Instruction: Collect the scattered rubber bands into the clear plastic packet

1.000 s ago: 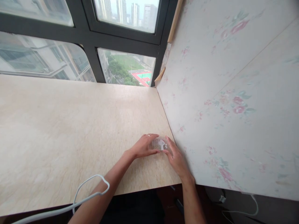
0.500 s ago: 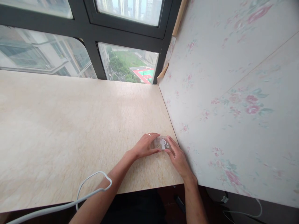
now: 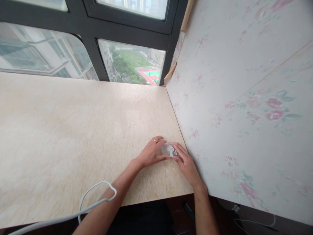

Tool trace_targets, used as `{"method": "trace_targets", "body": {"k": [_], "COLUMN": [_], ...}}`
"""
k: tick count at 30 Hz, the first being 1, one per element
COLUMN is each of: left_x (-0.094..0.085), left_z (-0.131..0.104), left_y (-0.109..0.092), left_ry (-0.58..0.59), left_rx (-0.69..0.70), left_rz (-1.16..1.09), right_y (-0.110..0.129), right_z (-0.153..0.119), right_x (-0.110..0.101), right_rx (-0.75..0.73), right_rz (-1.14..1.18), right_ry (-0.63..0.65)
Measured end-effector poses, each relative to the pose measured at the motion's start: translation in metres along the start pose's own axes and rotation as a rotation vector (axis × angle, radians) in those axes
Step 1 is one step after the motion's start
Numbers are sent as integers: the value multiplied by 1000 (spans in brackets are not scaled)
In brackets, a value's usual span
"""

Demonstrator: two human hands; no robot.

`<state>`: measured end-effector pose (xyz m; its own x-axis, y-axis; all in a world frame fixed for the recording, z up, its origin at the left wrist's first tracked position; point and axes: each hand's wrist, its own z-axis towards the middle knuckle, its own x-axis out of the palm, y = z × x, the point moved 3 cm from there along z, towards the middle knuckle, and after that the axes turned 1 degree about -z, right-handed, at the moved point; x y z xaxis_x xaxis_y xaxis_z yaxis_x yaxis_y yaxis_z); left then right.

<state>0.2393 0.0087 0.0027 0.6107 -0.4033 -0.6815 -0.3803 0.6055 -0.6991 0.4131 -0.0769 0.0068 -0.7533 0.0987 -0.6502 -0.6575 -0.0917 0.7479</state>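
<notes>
A small clear plastic box [image 3: 168,150] with white printing on it rests on the marble-patterned sill, close to the wall. My left hand [image 3: 152,152], with a ring on one finger, grips its left end between thumb and fingers. On the opposite end, my right hand [image 3: 185,160] has its fingers along the far side and its thumb along the near side. What the box contains is too small to make out.
The marble-patterned sill [image 3: 73,130] runs left and back to a dark-framed window [image 3: 132,62]. A flower-papered wall [image 3: 232,137] rises close on the right. A white cable [image 3: 97,203] loops over my left forearm.
The view has shifted slightly. The fingers of my left hand have lifted a little at the box's far edge; the box and my right hand stay nearly where they were.
</notes>
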Motion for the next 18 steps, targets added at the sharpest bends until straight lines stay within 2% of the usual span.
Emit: {"method": "trace_targets", "body": {"k": [6, 11, 18], "left_x": [1, 2, 4], "left_z": [1, 4, 4], "left_y": [1, -3, -3], "left_ry": [-5, -23, -48], "left_rx": [-58, -2, 20], "left_rz": [24, 58, 63], "right_y": [3, 6, 5], "right_z": [1, 5, 8], "right_x": [1, 1, 0], "right_rx": [43, 101, 88], "right_rz": [16, -5, 7], "right_ry": [-8, -32, -14]}}
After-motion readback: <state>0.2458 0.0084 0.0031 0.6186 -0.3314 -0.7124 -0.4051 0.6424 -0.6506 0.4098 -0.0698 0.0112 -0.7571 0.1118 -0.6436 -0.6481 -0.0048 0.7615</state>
